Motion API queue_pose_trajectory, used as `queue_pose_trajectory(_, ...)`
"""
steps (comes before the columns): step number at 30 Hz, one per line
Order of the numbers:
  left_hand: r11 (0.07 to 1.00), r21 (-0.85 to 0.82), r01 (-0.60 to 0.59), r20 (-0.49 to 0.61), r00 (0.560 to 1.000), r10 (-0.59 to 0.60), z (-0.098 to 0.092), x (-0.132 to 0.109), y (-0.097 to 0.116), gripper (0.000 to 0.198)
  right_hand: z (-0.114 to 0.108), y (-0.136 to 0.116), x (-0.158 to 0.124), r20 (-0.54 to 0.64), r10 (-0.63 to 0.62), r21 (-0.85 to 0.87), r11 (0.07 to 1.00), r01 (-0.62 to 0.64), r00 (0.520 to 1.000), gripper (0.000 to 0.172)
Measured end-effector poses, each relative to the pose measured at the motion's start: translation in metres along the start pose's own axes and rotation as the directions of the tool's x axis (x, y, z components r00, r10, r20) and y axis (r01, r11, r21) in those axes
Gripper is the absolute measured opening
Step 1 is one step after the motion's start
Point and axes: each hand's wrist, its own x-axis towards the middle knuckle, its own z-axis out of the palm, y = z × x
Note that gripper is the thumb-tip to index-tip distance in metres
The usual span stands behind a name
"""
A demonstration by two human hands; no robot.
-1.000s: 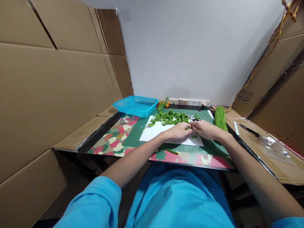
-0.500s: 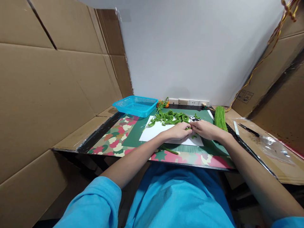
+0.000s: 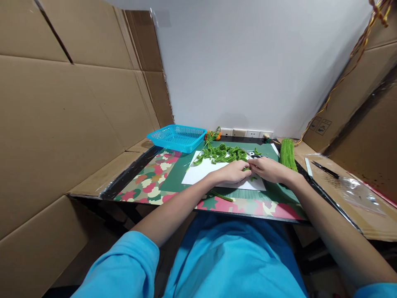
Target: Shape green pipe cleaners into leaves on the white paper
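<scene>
Over a white paper sheet (image 3: 195, 178), my left hand (image 3: 234, 171) and my right hand (image 3: 266, 169) meet with fingers pinched together. A short green pipe cleaner (image 3: 246, 169) shows between them; its remaining length is hidden by the fingers. Just beyond the hands lies a pile of bent, leaf-like green pipe cleaner pieces (image 3: 223, 153). Scissors with dark handles (image 3: 255, 156) rest behind my right hand. Small green bits (image 3: 253, 178) are on the paper below the fingers. A single loose green pipe cleaner (image 3: 221, 196) lies nearer the table's front edge.
A blue plastic basket (image 3: 186, 147) stands at the back left, beside an orange flower with a green stem (image 3: 216, 135). A bundle of green pipe cleaners (image 3: 288, 154) lies right. Farther right are a white strip (image 3: 308, 167), a dark slim tool (image 3: 325, 169) and a clear bag (image 3: 361, 196).
Both hands stay pinched together in nearly the same place, with only a slight shift of the fingers. The surrounding things have not moved.
</scene>
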Motion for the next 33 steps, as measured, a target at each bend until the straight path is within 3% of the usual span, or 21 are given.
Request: queue_pose_trajectory(33, 0.998, 0.064, 0.016, 0.014, 1.000, -0.017, -0.003, -0.005, 0.012, 0.022, -0.002, -0.001, -0.001, 0.019, 0.018, 0.005, 1.000, -0.018, 1.000, 0.028)
